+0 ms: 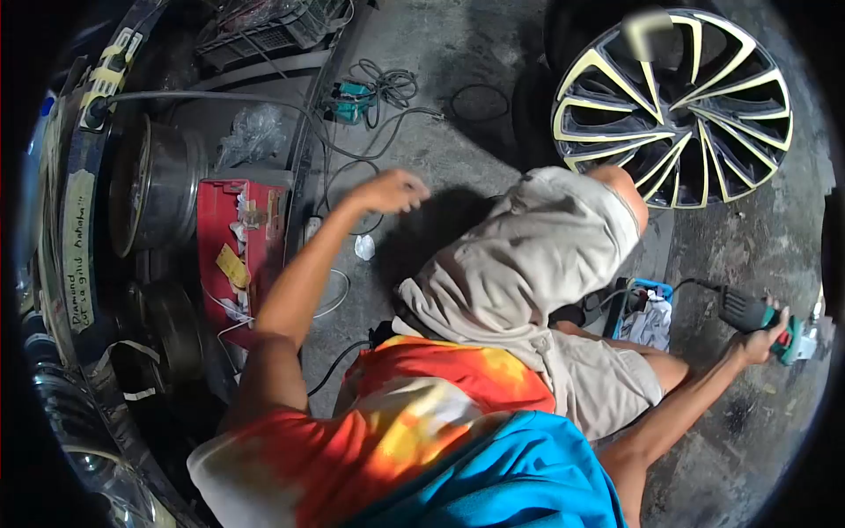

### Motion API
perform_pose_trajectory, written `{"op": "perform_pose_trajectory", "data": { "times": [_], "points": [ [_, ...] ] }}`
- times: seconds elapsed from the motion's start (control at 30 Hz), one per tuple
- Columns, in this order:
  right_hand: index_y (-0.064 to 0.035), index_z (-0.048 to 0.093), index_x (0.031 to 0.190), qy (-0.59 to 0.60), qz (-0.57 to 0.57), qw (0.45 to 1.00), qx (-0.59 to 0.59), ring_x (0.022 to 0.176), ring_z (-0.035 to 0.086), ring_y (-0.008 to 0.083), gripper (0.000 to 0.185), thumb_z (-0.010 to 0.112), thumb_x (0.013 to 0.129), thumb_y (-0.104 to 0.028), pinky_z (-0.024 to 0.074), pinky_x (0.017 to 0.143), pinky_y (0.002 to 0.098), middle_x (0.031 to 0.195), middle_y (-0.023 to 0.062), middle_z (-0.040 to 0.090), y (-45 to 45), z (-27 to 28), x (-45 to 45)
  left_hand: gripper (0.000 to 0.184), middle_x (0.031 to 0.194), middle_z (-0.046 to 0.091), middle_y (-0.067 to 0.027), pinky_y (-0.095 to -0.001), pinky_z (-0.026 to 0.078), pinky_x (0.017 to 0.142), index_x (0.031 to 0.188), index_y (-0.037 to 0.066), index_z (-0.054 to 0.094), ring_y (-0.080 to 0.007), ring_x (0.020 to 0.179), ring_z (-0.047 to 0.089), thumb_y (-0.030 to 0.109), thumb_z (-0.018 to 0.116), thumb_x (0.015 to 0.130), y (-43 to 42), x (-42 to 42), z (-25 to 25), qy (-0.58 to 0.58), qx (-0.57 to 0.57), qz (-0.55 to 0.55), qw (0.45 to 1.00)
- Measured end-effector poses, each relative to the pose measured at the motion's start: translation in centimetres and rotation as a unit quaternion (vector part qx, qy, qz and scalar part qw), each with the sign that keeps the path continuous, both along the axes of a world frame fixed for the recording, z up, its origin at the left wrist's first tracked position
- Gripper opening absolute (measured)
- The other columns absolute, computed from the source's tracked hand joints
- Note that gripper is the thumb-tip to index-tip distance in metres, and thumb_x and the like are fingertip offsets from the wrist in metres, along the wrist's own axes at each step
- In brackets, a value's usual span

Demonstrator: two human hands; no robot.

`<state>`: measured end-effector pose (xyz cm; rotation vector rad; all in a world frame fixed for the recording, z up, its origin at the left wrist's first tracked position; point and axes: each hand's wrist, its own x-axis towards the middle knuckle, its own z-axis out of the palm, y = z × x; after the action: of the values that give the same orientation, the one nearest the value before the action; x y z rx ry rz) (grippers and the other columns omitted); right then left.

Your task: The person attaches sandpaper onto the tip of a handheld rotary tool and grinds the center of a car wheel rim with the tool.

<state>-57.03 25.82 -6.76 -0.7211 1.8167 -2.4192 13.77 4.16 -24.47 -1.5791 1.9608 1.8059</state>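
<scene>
Two hands are well apart, on either side of the person's shorts (493, 246) and the red, orange and white shirt (414, 387), which has a blue cloth (519, 475) over it. The right hand (764, 340) is clamped around a green and black tool (750, 312) with a metal head, below the wheel (673, 110) in the view. A dark cord runs from the tool toward a blue-edged bin (647, 321) holding crumpled pale material, also below the wheel. The left hand (393, 192) is raised over the floor (722, 255), left of the wheel, its fingers loosely curled and slightly blurred.

Farther left of the wheel, past the left arm, stands a red box (211, 220) with yellow and white scraps, and beyond it a bare metal rim (167, 185) on its side. A crumpled clear bag (253, 134) is just above the red box.

The wheel is face up, its dark spokes edged in pale yellow; a knee overlaps its lower edge, and a blurred pale shape crosses its top. Left of the wheel are a green device (352, 103) beside coiled cable (393, 84) and, farther off, a dark crate (268, 37).
</scene>
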Motion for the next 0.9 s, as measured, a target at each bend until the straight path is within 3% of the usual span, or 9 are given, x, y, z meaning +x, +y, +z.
{"op": "perform_pose_trajectory", "data": {
  "times": [0.07,0.13,0.2,0.3,0.33,0.43,0.57,0.67,0.9],
  "points": [
    [0.0078,0.059,0.123,-0.080,-0.022,0.996,0.035,0.108,0.067,0.0323,0.043,0.066,0.099,-0.028,0.0551,0.100,0.0453,0.119,0.0228,0.066,0.7,-1.7,0.2,0.037,0.099,0.075,-0.0081,-0.0338,0.058,0.077,0.115,0.008,0.073,-0.0169,0.087,0.069,0.040,0.071,0.096,0.2,-2.1,-8.1,0.000,0.063,0.010,0.998],
    [0.0097,0.056,0.128,-0.140,-0.013,0.989,0.052,0.111,0.066,0.0339,0.055,0.067,0.097,-0.035,0.0538,0.102,0.0463,0.123,0.0242,0.064,1.6,-1.9,-0.3,0.034,0.093,0.076,-0.0097,-0.0380,0.057,0.079,0.111,0.008,0.074,-0.0226,0.084,0.069,0.038,0.069,0.095,0.0,-5.5,-16.9,0.030,-0.120,0.006,0.992],
    [0.0107,0.054,0.131,-0.163,-0.009,0.985,0.054,0.112,0.066,0.0351,0.062,0.067,0.096,-0.039,0.0526,0.104,0.0479,0.126,0.0242,0.063,2.5,-1.7,-0.8,0.039,0.116,0.070,-0.0242,-0.0532,0.052,0.097,0.114,0.002,0.069,-0.0442,0.108,0.066,0.034,0.067,0.091,-1.5,-9.7,-21.5,-0.012,-0.172,-0.026,0.985],
    [0.0106,0.054,0.131,-0.167,-0.067,0.983,0.046,0.115,0.065,0.0353,0.062,0.067,0.095,-0.039,0.0519,0.105,0.0488,0.127,0.0238,0.063,3.6,-1.4,-0.6,0.040,0.138,0.059,-0.0242,-0.0549,0.050,0.101,0.127,0.006,0.063,-0.0479,0.122,0.058,0.024,0.063,0.091,-2.8,-15.5,-21.0,-0.086,-0.325,-0.017,0.942],
    [0.0091,0.054,0.132,-0.164,-0.079,0.982,0.048,0.118,0.064,0.0361,0.062,0.068,0.095,-0.038,0.0514,0.106,0.0488,0.130,0.0249,0.061,4.1,-1.5,-0.6,0.049,0.153,0.045,-0.0243,-0.0564,0.047,0.106,0.140,0.007,0.054,-0.0444,0.134,0.052,0.019,0.059,0.093,-4.9,-17.6,-18.7,-0.102,-0.218,-0.060,0.969],
    [0.0071,0.054,0.133,-0.137,-0.109,0.982,0.076,0.118,0.064,0.0373,0.061,0.068,0.095,-0.038,0.0515,0.107,0.0489,0.132,0.0257,0.060,5.1,-1.8,0.2,0.041,0.148,0.054,-0.0230,-0.0524,0.048,0.107,0.132,0.007,0.064,-0.0400,0.135,0.055,0.017,0.056,0.094,-8.5,-21.4,-22.4,-0.153,-0.317,-0.095,0.931],
    [0.0061,0.056,0.131,-0.114,-0.125,0.983,0.074,0.118,0.064,0.0384,0.058,0.069,0.096,-0.037,0.0508,0.107,0.0504,0.135,0.0265,0.058,4.4,-2.1,1.2,0.029,0.126,0.069,-0.0213,-0.0475,0.055,0.097,0.111,0.005,0.075,-0.0386,0.115,0.068,0.021,0.053,0.100,-13.2,-21.2,-23.4,-0.310,-0.225,-0.273,0.883],
    [0.0044,0.055,0.132,-0.144,-0.094,0.984,0.057,0.120,0.063,0.0375,0.057,0.070,0.096,-0.037,0.0493,0.109,0.0506,0.136,0.0263,0.058,3.5,-2.0,1.2,0.028,0.121,0.072,-0.0195,-0.0466,0.056,0.096,0.107,0.009,0.079,-0.0374,0.115,0.069,0.026,0.060,0.097,-12.2,-16.3,-24.5,-0.256,-0.350,-0.239,0.869],
    [0.0000,0.059,0.132,-0.116,-0.034,0.992,0.027,0.114,0.066,0.0325,0.048,0.067,0.099,-0.033,0.0543,0.101,0.0469,0.133,0.0223,0.062,0.4,-2.1,2.4,0.039,0.115,0.072,-0.0242,-0.0505,0.052,0.099,0.105,0.006,0.078,-0.0380,0.117,0.067,0.038,0.058,0.096,-11.3,-4.0,-26.0,-0.381,-0.212,0.070,0.897]
  ]
}}
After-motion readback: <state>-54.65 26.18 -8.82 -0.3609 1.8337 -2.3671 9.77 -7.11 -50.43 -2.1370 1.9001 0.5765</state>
